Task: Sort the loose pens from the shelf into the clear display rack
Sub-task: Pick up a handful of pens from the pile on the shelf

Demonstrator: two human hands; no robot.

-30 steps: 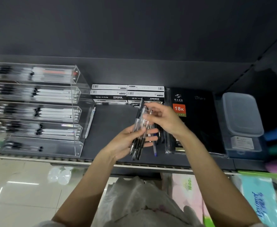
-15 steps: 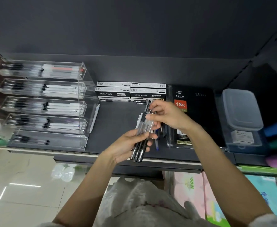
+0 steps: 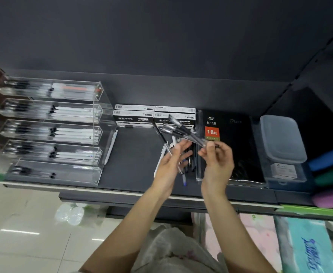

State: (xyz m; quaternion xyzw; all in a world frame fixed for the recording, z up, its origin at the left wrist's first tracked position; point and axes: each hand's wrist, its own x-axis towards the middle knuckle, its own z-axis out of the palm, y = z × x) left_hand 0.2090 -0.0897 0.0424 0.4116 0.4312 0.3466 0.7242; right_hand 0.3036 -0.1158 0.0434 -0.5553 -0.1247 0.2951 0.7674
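Several pens [image 3: 189, 133] have passed from the left hand [image 3: 170, 164] to the right hand [image 3: 217, 161], whose fingers now pinch the bundle, fanned up-left. The left hand's fingers are spread, though one pen may rest against them. Loose pens [image 3: 183, 174] remain on the shelf [image 3: 134, 164] beneath. The rack [image 3: 94, 134] stands well left, so loading seems next.
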